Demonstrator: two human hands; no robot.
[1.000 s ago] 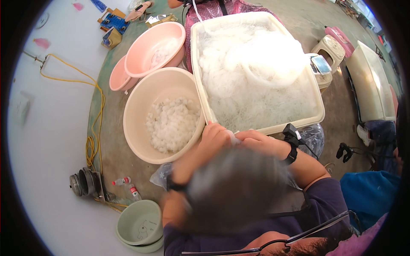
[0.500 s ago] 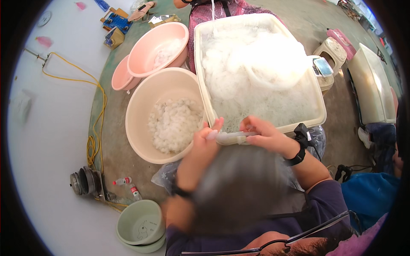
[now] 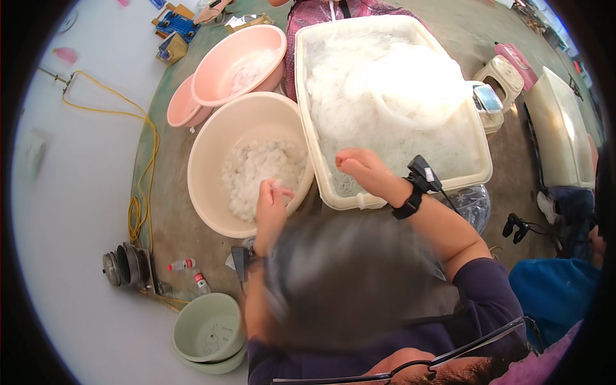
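My left hand (image 3: pixel 273 206) is over the near right part of a cream basin (image 3: pixel 208 173) holding white cocoon-like lumps (image 3: pixel 247 186); its fingertips are closed on a small pale piece. My right hand (image 3: pixel 359 167) is curled closed over the near left corner of a large cream tray (image 3: pixel 482 160) heaped with wet-looking white fluffy fiber (image 3: pixel 404 83); whatever is inside those fingers is hidden. Below both hands, a dark blurred shape covers part of my body.
Two pink basins (image 3: pixel 215 83) stand back left, green basins (image 3: pixel 202 321) lower left beside bottles (image 3: pixel 200 281) and a metal pot (image 3: pixel 128 266). Stools (image 3: pixel 497 77) and an upright tub (image 3: pixel 558 128) are right. A yellow hose (image 3: pixel 147 147) runs along the wall. Another person's arm (image 3: pixel 276 3) shows at top.
My hands have parted from the pale strand held between them at the tray's edge. My left moved left over the cocoon basin; my right moved up and left over the tray, fingers curling.
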